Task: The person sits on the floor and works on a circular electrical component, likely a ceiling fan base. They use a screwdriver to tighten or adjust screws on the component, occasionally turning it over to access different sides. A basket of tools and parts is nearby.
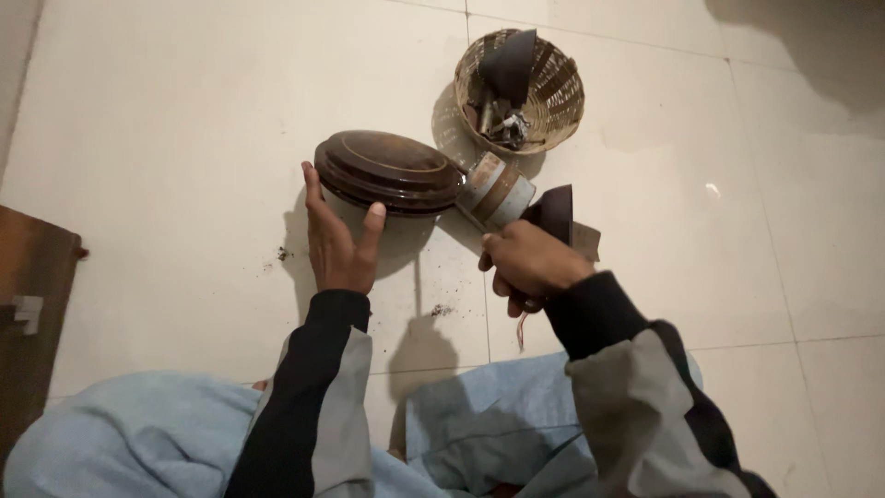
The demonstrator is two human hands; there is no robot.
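Note:
My left hand (337,238) is spread open against the near edge of a dark brown, ridged, dome-shaped cover (387,171) held above the floor. The thumb and fingers touch its rim. My right hand (527,265) is closed around the stem of a motor unit (498,191) with a grey and brown cylindrical body, which sticks out beside the cover. A dark blade piece (556,210) and a small tan tag sit just past my right hand. A thin red wire hangs below that hand.
A woven wicker basket (558,92) rests on the white tiled floor behind the cover, holding a dark blade and small metal parts. A brown wooden board (28,304) lies at the left edge. Dark crumbs dot the tiles. My light blue trousers fill the bottom.

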